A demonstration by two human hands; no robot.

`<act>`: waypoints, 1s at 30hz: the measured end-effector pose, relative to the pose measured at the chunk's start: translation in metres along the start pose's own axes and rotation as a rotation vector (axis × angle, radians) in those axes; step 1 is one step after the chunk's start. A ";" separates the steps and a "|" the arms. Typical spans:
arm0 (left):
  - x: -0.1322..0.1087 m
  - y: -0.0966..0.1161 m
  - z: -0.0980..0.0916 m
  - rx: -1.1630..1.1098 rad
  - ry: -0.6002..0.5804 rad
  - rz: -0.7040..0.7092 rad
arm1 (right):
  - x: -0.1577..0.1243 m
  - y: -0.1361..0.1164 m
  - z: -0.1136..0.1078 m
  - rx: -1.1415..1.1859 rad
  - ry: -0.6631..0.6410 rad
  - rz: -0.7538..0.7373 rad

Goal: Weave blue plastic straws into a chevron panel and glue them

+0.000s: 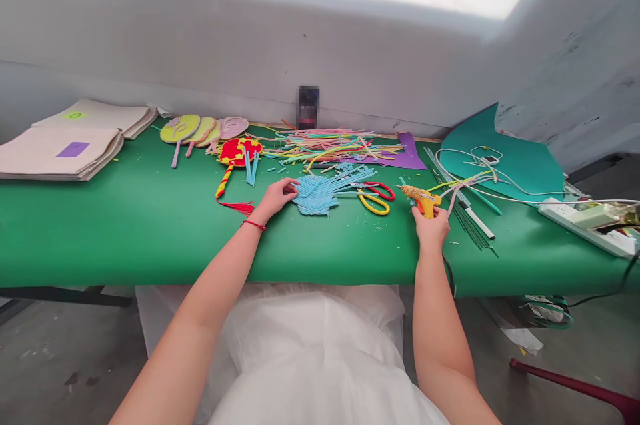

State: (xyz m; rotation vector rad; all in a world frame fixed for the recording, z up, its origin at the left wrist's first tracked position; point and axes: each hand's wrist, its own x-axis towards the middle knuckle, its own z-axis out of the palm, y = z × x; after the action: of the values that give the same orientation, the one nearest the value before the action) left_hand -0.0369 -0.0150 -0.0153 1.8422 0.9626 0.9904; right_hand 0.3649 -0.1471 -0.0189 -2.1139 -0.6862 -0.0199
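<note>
On my feed the left hand (280, 198) is loosely curled, fingertips touching the ridged blue piece (315, 197) at its nine-o'clock edge; I can't tell whether they pinch it. Its strip ends fan toward two o'clock over smooth green tabletop (150, 231). At its three o'clock, past the scissors (380, 197), I see the right hand (433, 228) wrapped round a yellow plastic glue gun (424, 200). Forearms reach in from seven and five.

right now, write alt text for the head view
A person's right hand holds a yellow glue gun and the left hand touches a panel of blue strips on a green table. Scissors lie between the hands, coloured strips behind.
</note>
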 end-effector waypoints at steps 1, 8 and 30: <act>0.000 0.000 0.000 0.005 -0.002 0.000 | 0.000 -0.001 0.001 -0.001 0.006 0.001; 0.000 0.006 0.001 0.134 -0.019 0.037 | 0.001 0.004 0.002 -0.070 0.068 0.011; -0.003 0.018 -0.010 0.211 0.093 0.121 | -0.114 -0.145 0.059 0.567 -0.610 -0.682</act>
State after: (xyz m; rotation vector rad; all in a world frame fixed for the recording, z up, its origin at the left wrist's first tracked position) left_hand -0.0425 -0.0216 0.0032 2.0648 1.0553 1.0908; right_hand 0.1857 -0.0891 0.0243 -1.2537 -1.5417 0.4093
